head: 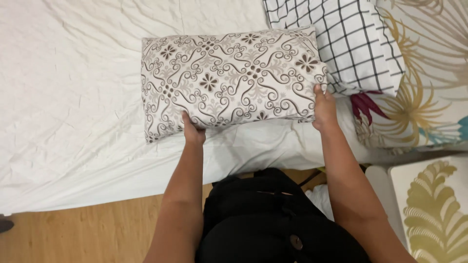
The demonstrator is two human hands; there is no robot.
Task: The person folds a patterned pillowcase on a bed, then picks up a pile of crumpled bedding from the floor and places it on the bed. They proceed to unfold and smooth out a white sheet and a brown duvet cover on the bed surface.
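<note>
Hands both on patterned pillow (pixel 229 78), cream with brown scrollwork, lying flat on white bed sheet (pixel 73 97) near the bed's front edge. Left hand (pixel 193 130) grips the pillow's near long edge, fingers clenched on the fabric. Right hand (pixel 323 109) grasps the near right corner, fingers closed around it. Checked pillow (pixel 351 39) sits just beside, touching the right end. Floral bedding (pixel 429 87) further right. Wooden floor (pixel 87 229) below.

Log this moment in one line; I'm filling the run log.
left hand: grips patterned pillow near edge | right hand: grips its right end | pillow on white bed sheet
</note>
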